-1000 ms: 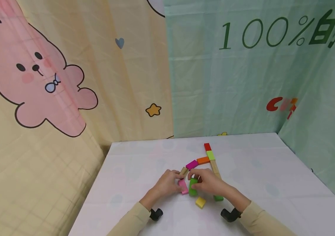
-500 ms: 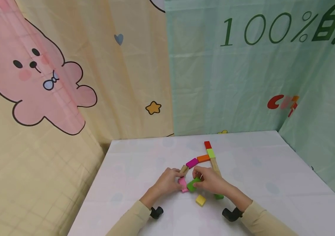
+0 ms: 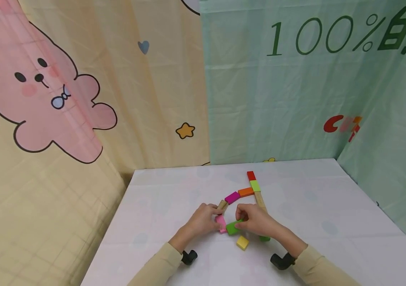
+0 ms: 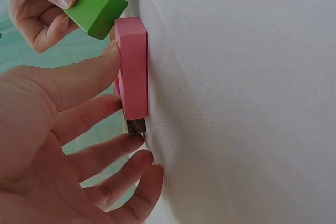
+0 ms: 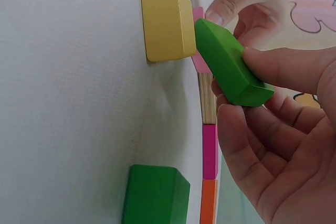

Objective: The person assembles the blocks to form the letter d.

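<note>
My right hand point(image 3: 254, 219) pinches a green block point(image 3: 234, 227) between thumb and fingers. In the right wrist view the block point(image 5: 231, 64) is tilted and off the table. Its left end is close to a pink block point(image 4: 134, 69) lying on the table; whether they touch, I cannot tell. My left hand point(image 3: 204, 219) rests its thumb against the pink block, with its other fingers extended around the bare wooden block point(image 3: 222, 205) behind it. A yellow block point(image 3: 242, 242) lies in front of the green one.
A magenta block point(image 3: 232, 198) and an orange block point(image 3: 246, 192) continue the curve from the wooden block to a straight row. That row has red point(image 3: 251, 175), lime point(image 3: 255, 185) and plain wood point(image 3: 260, 201), with a dark green block point(image 3: 265, 238) at the near end.
My right hand has turned the green block from pointing toward me to lying crosswise, its left end beside the pink block. The left hand has stayed almost still.
</note>
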`<state>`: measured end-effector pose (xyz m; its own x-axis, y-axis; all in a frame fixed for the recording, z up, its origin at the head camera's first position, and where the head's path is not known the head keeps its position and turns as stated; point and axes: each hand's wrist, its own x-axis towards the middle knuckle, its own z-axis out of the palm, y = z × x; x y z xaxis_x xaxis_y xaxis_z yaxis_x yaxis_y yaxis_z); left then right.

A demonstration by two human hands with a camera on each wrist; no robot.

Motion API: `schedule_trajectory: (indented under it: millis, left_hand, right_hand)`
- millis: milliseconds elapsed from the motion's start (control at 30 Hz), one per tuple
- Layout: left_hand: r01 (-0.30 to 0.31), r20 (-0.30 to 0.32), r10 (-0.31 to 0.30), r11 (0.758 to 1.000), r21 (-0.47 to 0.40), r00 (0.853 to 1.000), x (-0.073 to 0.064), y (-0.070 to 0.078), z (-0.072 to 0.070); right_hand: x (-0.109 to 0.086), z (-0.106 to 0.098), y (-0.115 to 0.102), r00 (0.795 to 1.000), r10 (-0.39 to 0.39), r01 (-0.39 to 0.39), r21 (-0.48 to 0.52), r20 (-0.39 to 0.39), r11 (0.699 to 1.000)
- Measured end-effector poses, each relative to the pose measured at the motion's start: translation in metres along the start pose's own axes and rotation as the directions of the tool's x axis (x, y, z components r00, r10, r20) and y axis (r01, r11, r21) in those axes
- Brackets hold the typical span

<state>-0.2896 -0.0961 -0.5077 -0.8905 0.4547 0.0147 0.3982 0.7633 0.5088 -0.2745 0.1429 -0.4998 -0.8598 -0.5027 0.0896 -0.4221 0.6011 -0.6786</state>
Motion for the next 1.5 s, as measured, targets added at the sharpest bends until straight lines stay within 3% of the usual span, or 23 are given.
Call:
schedule_trajectory:
  millis: [300,633,1500]
  left_hand:
    - [0.006,0.006,-0.006,1.0,0.005,1.0,-0.001,0.001,0.0]
    - [0.014,0.012,-0.014,1.0,0.005,1.0,-0.002,0.002,-0.001]
    - [0.016,0.009,-0.016,1.0,0.0,1.0,0.001,0.003,0.0]
  right_hand:
    - [-0.003,0.0,0.003,1.0,0.016,-0.016,0.018,0.008,1.0]
    - [-0.005,0.0,0.006,0.998,-0.002,0.0,0.032,0.068,0.999]
    - [-0.01,0.007,0.01,0.995,-0.011,0.01,0.006,0.1,1.0]
